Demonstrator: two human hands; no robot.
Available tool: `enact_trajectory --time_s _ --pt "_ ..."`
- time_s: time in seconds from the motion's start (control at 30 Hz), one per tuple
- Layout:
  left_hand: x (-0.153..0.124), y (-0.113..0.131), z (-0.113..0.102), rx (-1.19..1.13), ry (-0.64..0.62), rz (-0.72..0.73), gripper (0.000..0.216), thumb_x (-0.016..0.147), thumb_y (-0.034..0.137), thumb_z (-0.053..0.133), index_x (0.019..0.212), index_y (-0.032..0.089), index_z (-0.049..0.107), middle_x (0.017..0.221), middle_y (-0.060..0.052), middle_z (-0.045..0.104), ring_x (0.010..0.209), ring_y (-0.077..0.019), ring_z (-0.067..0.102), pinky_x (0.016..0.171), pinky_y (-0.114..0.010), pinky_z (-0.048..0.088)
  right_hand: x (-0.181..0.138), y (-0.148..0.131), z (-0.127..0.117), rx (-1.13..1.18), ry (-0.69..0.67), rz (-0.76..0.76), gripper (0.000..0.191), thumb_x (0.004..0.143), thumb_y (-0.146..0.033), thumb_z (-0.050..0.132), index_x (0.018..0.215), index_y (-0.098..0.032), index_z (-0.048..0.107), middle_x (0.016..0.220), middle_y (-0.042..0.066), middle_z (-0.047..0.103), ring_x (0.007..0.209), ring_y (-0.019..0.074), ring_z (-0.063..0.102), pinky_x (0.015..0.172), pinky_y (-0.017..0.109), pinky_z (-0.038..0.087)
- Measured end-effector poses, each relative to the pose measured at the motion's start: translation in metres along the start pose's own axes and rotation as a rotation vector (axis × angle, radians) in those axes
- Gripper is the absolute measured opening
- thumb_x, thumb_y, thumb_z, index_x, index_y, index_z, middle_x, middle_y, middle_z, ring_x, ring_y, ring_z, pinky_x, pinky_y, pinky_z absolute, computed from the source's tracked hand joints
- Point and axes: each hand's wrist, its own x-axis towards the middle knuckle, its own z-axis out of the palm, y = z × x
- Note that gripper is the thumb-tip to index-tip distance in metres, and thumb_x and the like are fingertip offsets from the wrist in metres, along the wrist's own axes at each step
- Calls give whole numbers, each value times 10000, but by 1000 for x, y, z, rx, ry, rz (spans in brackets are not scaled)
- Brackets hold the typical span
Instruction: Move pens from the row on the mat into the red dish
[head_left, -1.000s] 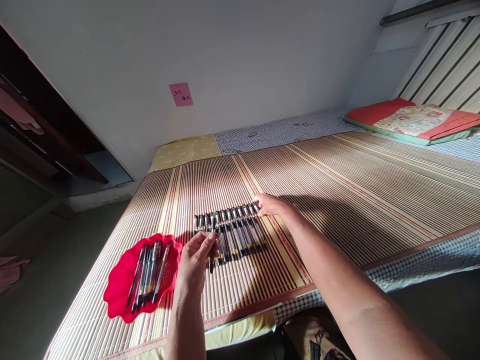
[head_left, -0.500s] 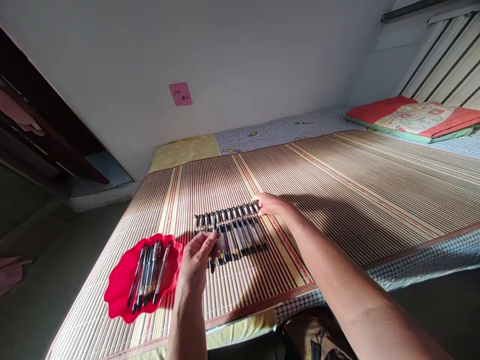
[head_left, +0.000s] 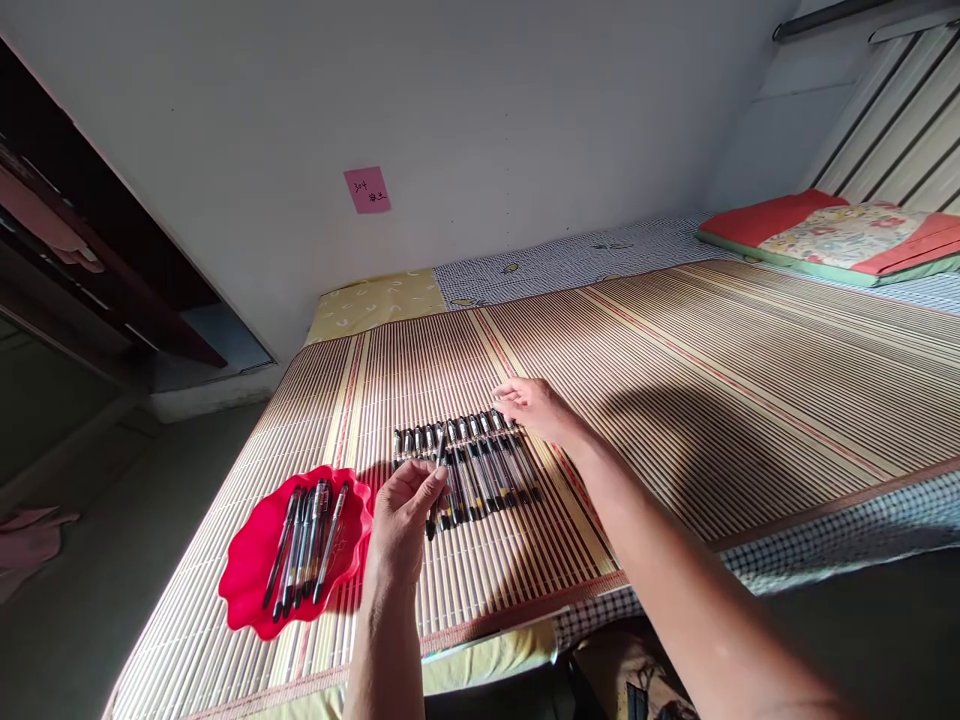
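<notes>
My left hand [head_left: 409,508] is closed, with a gel pen [head_left: 441,448] pinched between thumb and fingers, its length tilted over the left part of a row of pens. That row of capped gel pens [head_left: 491,480] lies side by side on the bamboo mat [head_left: 465,590], caps toward the wall. Above the caps at the row's right end is my right hand [head_left: 529,408], its fingers loosely apart and no pen visible in it. On the left, a red scalloped plate [head_left: 244,590] carries several more pens [head_left: 306,550].
The mat covers a bed beside a white wall with a pink note [head_left: 367,190]. A folded red and floral quilt [head_left: 832,235] lies at the far right. The bed's front edge [head_left: 525,640] runs close below my arms.
My right hand has lifted slightly from the right end of the row and shifted left over the caps. The left hand keeps its pen. The view has shifted a little.
</notes>
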Motion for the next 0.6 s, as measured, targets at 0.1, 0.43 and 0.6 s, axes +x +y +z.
enact_trajectory --time_s 0.1,0.43,0.6 --pt "0 -5 1 5 26 65 390 712 430 934 811 171 659 655 38 606 581 -83 530 586 -194 449 -20 -24 30 468 -121 -189 291 982 -447 681 1006 -168 759 1021 103 781 780 156 716 712 311 582" --pt "-7 -7 18 251 285 279 245 768 310 826 785 209 603 578 52 615 513 -119 572 525 -214 453 -35 -55 76 857 41 -54 428 684 -568 910 805 -195 742 769 26 724 677 153 657 641 304 518" --pt "-9 -3 18 302 199 208 238 808 365 797 790 206 621 580 21 661 507 -151 617 540 -246 466 -35 -51 76 809 113 -127 363 766 -542 859 766 -205 725 746 23 714 687 161 638 740 343 530"
